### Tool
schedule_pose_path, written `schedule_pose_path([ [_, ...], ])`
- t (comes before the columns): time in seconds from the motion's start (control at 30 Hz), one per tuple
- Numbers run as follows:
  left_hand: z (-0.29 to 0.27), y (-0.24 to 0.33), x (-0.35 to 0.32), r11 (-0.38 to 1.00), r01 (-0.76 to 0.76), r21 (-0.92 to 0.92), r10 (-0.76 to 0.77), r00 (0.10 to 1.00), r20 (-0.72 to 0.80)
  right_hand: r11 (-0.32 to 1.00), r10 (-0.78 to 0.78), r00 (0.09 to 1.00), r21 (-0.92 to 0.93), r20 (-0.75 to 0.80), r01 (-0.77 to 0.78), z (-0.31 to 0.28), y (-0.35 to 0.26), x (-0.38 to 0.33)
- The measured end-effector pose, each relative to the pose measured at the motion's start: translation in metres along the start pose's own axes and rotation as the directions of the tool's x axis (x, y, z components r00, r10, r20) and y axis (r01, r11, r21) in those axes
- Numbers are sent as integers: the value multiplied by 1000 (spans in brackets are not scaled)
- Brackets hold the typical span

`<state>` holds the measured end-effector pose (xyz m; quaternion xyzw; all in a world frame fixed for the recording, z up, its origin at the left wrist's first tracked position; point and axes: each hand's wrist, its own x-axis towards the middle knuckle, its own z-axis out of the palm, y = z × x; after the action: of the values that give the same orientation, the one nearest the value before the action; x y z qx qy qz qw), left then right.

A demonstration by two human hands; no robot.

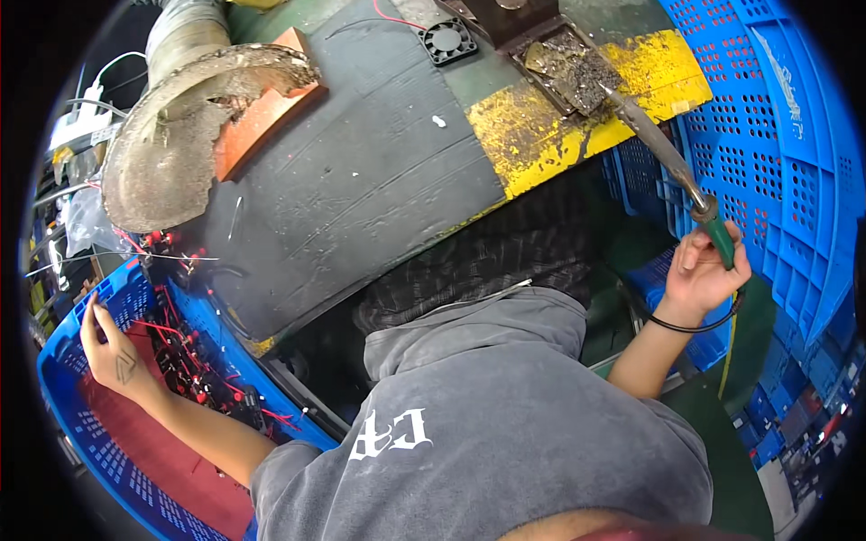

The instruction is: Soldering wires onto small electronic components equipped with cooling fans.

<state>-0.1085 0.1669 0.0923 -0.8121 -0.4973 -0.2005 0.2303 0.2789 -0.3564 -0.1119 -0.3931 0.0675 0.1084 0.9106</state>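
Observation:
My right hand (702, 275) is closed round the green handle of a soldering iron (663, 149). The iron points up and to the left, its tip at the edge of a small metal tray (571, 72) filled with dark, crusty residue. Over at the left, my left hand (115, 356) is raised above a blue crate (54, 361), its thumb and forefinger drawn together. Whatever they pinch, if anything, I cannot make out. A thin silvery wire (180, 258) runs just beyond those fingertips. Inside the crate lie several small black parts with red wires (185, 356).
A round fume hood (158, 171) on a thick duct stands at the table's left, beside an orange block (262, 131). A small black fan (446, 41) lies at the back of the dark table mat (361, 144). Tall blue perforated crates (735, 117) stand at the right.

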Motion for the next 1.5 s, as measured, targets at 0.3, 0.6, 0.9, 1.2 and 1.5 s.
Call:
schedule_pose_path([
  [0.3,12,-32,-61,991,132,37,-135,985,107,996,70,998,-52,8,-69,-4,10,-1],
  [0.6,20,-31,-81,985,160,67,-169,971,171,995,77,995,-71,60,-73,-7,15,0],
  [0.9,30,-34,-93,975,218,49,-224,950,216,981,-28,997,-191,75,42,-5,6,-10],
  [1.2,35,-38,-95,977,208,55,-215,951,222,639,-198,764,-510,614,576,11,-11,-16],
  [1.5,34,-37,-95,977,201,70,-211,953,215,316,-3,569,-539,822,781,26,-39,-25],
])
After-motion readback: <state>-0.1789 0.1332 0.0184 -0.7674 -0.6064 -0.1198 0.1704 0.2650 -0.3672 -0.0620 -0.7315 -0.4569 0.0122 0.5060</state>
